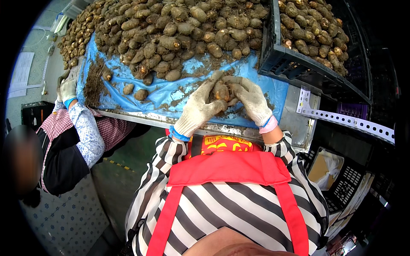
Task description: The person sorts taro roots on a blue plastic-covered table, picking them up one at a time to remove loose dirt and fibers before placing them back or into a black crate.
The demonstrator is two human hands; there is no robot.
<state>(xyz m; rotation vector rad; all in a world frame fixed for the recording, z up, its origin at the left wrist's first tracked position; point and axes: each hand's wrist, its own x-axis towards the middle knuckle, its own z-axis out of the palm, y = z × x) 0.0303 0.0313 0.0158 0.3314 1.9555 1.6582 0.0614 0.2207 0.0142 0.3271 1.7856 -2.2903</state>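
Both my hands wear soiled, light knitted gloves and meet around one brown taro corm [222,91] above the near edge of the blue plastic sheet. My left hand [200,107] grips it from the left, its thumb below the corm. On the other side, my right hand [251,97] has its fingers curled against the corm; a small dark piece shows by its fingertips, too unclear to name. Beyond my hands a large heap of hairy taro corms [169,41] covers the back of the sheet [144,89]. A few loose corms [141,94] lie left of my hands.
A black plastic crate [288,60] filled with corms stands at the right. Perforated white metal angle [349,120] juts out below it. At the left, a co-worker's gloved hand [68,90] rests near the table edge. Loose soil and root fibres [94,83] lie on the sheet.
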